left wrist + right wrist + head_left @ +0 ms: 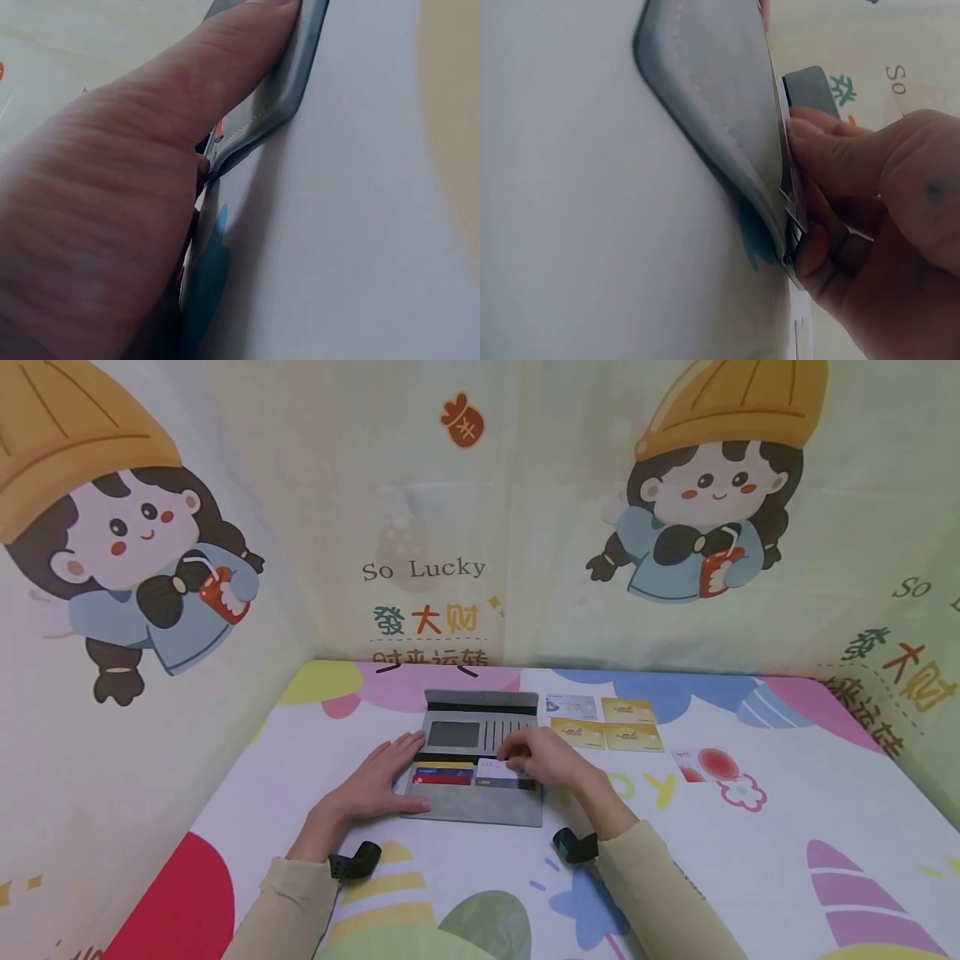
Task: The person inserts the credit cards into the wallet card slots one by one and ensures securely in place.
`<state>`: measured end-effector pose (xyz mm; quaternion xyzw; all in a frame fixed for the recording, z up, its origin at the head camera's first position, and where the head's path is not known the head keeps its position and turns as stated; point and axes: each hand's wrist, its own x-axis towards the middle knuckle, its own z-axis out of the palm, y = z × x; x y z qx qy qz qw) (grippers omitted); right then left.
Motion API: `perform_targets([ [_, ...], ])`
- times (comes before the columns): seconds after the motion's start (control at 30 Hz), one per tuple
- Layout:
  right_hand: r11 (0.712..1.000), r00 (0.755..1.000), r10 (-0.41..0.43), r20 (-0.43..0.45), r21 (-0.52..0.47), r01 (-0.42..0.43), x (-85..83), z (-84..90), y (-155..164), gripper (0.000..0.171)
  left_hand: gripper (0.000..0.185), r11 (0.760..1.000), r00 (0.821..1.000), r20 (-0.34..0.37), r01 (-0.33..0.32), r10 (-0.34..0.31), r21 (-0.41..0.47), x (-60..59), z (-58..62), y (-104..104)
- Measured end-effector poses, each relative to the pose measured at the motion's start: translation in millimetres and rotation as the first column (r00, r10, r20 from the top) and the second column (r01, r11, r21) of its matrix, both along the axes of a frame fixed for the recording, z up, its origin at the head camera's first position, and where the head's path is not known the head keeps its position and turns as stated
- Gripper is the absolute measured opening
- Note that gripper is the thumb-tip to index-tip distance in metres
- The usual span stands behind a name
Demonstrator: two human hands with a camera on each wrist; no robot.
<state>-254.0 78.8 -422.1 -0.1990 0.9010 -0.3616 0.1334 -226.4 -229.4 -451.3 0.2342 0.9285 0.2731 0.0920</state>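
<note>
Head view: high, looking forward and down across the patterned table (750, 827) to the printed backdrop walls; both forearms enter from the bottom edge, scene at mid distance.

Left wrist view: very near, low along the table surface, looking past the left hand (112, 225) to the grey wallet (289, 90) edge.

Right wrist view: equally close, rolled sideways, table filling the left, right hand (870, 217) at the wallet's edge, backdrop lettering behind.

All three views share the wallet (480, 760).
</note>
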Motion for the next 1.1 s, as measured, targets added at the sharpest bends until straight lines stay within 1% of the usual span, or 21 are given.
perform_targets([
  [0.2,0.999,0.999,0.046,-0.003,-0.014,-0.046,-0.7,-1.1,3.2,0.020,0.107,1.000,1.000,0.007,-0.004,0.004,-0.003,0.4,1.1,1.9],
  [0.47,0.990,0.991,0.135,-0.009,-0.038,-0.135,-2.8,-1.5,11.4,0.018,0.107,1.000,1.000,0.000,0.005,-0.005,-0.002,0.1,1.6,1.7],
  [0.7,0.988,0.990,0.144,-0.016,-0.047,-0.144,-2.1,0.7,9.8,0.014,0.107,1.000,1.000,0.000,0.001,-0.001,0.000,0.3,1.8,1.3],
  [1.1,0.981,0.982,0.186,-0.032,-0.058,-0.187,-0.5,2.2,8.8,0.017,0.107,1.000,1.000,-0.009,-0.004,0.004,0.001,1.0,2.0,1.7],
])
